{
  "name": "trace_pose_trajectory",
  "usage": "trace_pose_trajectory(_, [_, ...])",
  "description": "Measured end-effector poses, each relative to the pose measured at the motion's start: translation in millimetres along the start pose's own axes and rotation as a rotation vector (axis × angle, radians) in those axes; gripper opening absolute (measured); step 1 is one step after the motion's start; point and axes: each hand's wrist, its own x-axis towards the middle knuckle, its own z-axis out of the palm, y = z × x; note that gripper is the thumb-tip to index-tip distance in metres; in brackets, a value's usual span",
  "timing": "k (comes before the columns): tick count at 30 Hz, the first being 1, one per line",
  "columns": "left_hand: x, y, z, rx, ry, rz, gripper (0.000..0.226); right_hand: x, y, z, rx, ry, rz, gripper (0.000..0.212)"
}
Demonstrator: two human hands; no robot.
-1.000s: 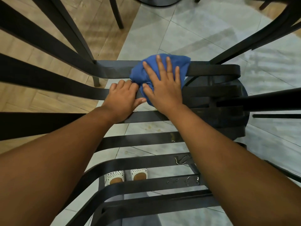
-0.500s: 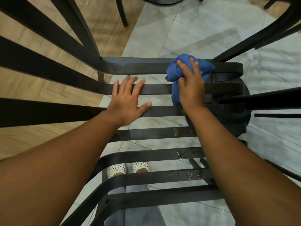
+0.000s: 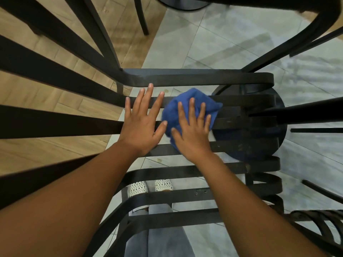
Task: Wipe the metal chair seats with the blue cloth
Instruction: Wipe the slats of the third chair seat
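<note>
On the middle slats of the metal chair seat (image 3: 194,77) sits our blue cloth (image 3: 187,101), bunched up in a soft lump. Our right hand (image 3: 193,134) lies flat on top of it w/ fingers straight & spread wide, pressing down, not pinching. Our left hand (image 3: 142,125) is flat too, fingers wide, resting on the bare slats just beside the cloth; its thumb is almost touching the cloth's edge.

We think the cloth is light & floppy. It will squash under the palm & slide easy on smooth metal. It could also sag into the gaps btwn slats or slip out from under a flat hand, so a good spot to hold is the thick middle of the lump, w/ the palm on top & fingers over the far edge. The chair is stiff & prob. heavy, so it should stay put when we lean on it.

The cloth is deep blue & looks fuzzy like a towel, w/ folds & a loose corner poking out to the right. The seat is made of dark, flat metal strips that curve at the ends, w/ open gaps. Through the gaps we see the pale tile floor (image 3: 232,43) & our spotted shoes (image 3: 139,188). Some nearer slats have small scratches or specks.
</note>
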Motion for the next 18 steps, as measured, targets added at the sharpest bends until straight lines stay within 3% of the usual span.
trace_pose_trajectory(5, [-6.7, 6.0, 2.9, -0.172, 0.007, 0.072, 0.065, 4.6, -58.7, 12.4, -0.122, -0.108, -0.149, 0.088])
trace_pose_trajectory(7, [-7.1, 5.9, 6.2, -0.292, 0.012, 0.057, 0.064, 7.3, -70.6, 11.7, -0.151, -0.139, -0.223, 0.081])
trace_pose_trajectory(11, [0.3, 4.0, 11.1, -0.442, 0.003, -0.019, 0.072, 0.5, -46.6, -1.8, 0.108, -0.125, -0.289, 0.083])
trace_pose_trajectory(13, [2.1, 4.0, 16.8, -0.347, 0.011, -0.031, 0.076, -10.7, -25.2, -8.0, 0.269, -0.069, -0.218, 0.078])
trace_pose_trajectory(18, [-0.6, 15.0, 49.4, 0.029, 0.126, -0.131, 0.089, -26.9, 2.8, -10.4, 0.327, 0.026, -0.014, 0.066])
